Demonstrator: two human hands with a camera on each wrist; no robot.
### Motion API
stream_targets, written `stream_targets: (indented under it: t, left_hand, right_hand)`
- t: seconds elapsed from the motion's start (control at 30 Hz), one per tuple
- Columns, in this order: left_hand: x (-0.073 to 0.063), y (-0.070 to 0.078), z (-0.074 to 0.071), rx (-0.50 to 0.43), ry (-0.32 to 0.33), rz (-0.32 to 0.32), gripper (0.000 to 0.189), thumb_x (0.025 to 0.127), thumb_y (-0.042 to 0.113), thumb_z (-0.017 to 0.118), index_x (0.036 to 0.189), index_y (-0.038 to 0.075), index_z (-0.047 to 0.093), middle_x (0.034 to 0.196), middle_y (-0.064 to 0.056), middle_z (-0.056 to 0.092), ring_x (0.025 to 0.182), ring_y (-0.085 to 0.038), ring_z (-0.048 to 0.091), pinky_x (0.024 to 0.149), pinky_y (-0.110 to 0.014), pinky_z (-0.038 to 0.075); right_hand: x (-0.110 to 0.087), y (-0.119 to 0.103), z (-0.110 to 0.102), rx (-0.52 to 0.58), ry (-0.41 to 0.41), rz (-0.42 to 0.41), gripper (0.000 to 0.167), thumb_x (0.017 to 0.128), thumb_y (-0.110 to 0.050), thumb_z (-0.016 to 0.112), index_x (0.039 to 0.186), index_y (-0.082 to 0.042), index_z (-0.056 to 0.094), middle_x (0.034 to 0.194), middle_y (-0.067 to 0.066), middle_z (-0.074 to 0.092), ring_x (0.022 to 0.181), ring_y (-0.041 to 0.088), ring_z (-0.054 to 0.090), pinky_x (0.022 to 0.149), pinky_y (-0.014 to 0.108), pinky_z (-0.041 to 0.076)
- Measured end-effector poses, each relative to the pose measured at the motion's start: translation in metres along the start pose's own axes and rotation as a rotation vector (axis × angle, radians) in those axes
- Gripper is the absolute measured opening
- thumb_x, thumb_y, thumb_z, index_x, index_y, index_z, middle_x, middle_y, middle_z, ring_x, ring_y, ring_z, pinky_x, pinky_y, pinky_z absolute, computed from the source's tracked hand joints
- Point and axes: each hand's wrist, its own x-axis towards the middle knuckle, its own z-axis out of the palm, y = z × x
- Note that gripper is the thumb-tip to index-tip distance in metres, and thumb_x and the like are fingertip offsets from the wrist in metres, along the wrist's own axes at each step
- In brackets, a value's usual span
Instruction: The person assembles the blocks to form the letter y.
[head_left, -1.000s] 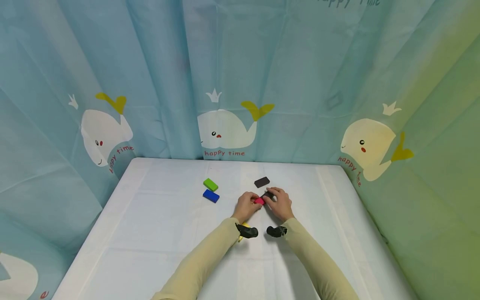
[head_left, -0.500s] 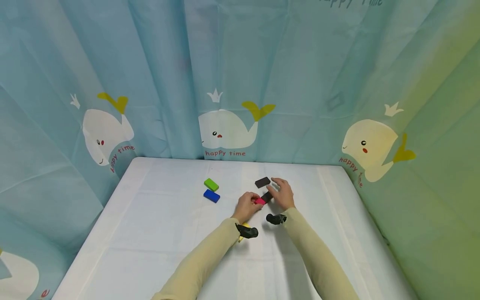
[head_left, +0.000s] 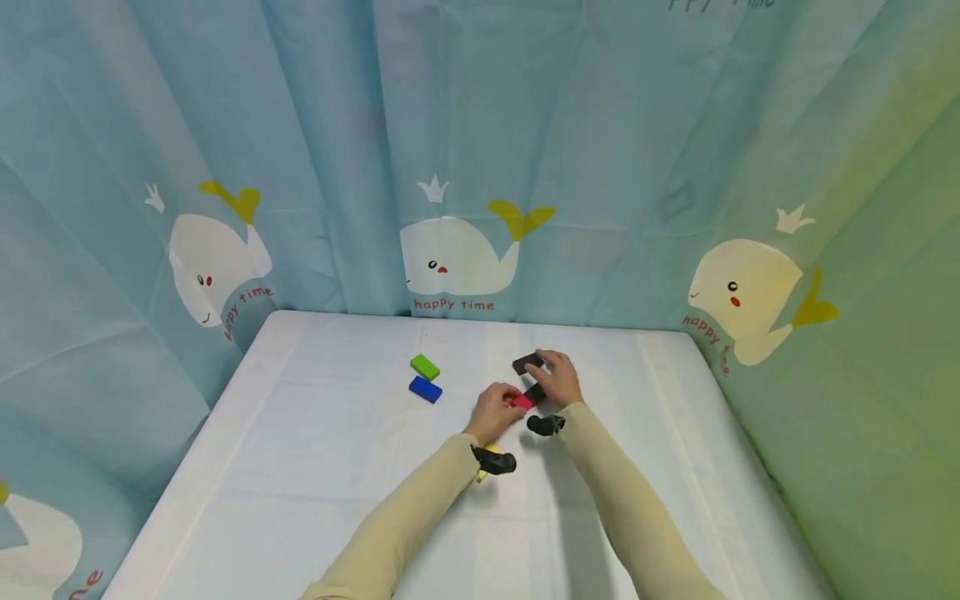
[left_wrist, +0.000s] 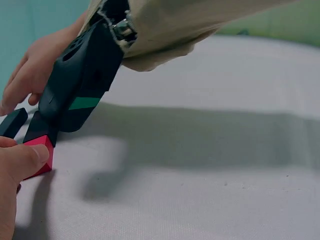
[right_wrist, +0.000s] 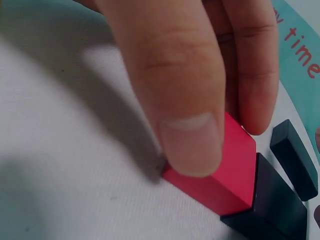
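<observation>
My left hand pinches a red block between thumb and fingers on the white table. End to end against the red block lies a black block. Just beyond, a second black block rests on the table. My right hand is over this far block, thumb and fingers spread about its right end. At the right edge of the right wrist view, two fingertips show near the far block, with a small gap beside it. The left wrist view has the right hand reaching down from behind its wrist camera.
A green block and a blue block lie close together to the left. Partly hidden under my left wrist is a yellow block. A whale-print curtain hangs behind the white table.
My right hand has let go of the near black block and moved up and away to the far black block. The left hand keeps its pinch on the red block.
</observation>
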Motion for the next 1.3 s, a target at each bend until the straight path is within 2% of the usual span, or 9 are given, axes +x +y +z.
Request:
stream_targets:
  t: [0.07, 0.33, 0.53, 0.73, 1.3]
  left_hand:
    - [0.000, 0.000, 0.000, -0.004, 0.001, 0.007, 0.029, 0.083, 0.014, 0.079, 0.108, 0.006, 0.068, 0.098, -0.002, 0.059, 0.082, -0.010, 0.053, 0.075, -0.024, 0.047]
    - [0.000, 0.003, -0.003, 0.008, -0.008, 0.000, 0.029, 0.083, 0.013, 0.078, 0.109, 0.005, 0.068, 0.100, -0.003, 0.060, 0.085, -0.011, 0.055, 0.077, -0.025, 0.047]
    - [0.003, 0.000, -0.003, 0.014, -0.018, -0.009, 0.030, 0.084, 0.015, 0.077, 0.110, 0.005, 0.067, 0.102, -0.003, 0.060, 0.086, -0.011, 0.056, 0.077, -0.024, 0.048]
    - [0.000, 0.001, -0.003, -0.001, -0.020, 0.000, 0.029, 0.084, 0.014, 0.077, 0.110, 0.005, 0.067, 0.103, -0.004, 0.060, 0.087, -0.012, 0.058, 0.078, -0.025, 0.048]
    - [-0.002, 0.004, -0.003, 0.000, -0.012, 0.000, 0.029, 0.083, 0.011, 0.078, 0.109, 0.004, 0.068, 0.101, -0.004, 0.060, 0.087, -0.012, 0.056, 0.079, -0.025, 0.048]
  right_hand:
    - [0.003, 0.000, 0.002, -0.016, -0.006, 0.004, 0.055, 0.094, -0.031, 0.065, 0.138, 0.000, 0.054, 0.141, 0.025, 0.045, 0.131, 0.039, 0.041, 0.108, 0.053, 0.032]
    - [0.011, 0.005, 0.011, -0.064, -0.028, 0.032, 0.061, 0.090, -0.042, 0.066, 0.139, -0.007, 0.055, 0.141, 0.023, 0.046, 0.129, 0.043, 0.041, 0.098, 0.069, 0.028]
    - [0.015, 0.008, 0.016, -0.114, -0.015, 0.015, 0.062, 0.088, -0.045, 0.066, 0.138, -0.010, 0.057, 0.140, 0.023, 0.048, 0.127, 0.046, 0.042, 0.095, 0.069, 0.031]
    - [0.015, 0.007, 0.017, -0.170, -0.033, 0.030, 0.061, 0.089, -0.046, 0.066, 0.139, -0.013, 0.056, 0.140, 0.021, 0.049, 0.125, 0.047, 0.043, 0.094, 0.068, 0.032]
    - [0.012, 0.000, 0.015, -0.211, -0.038, 0.050, 0.061, 0.087, -0.043, 0.071, 0.137, -0.010, 0.057, 0.140, 0.024, 0.048, 0.125, 0.047, 0.042, 0.094, 0.066, 0.032]
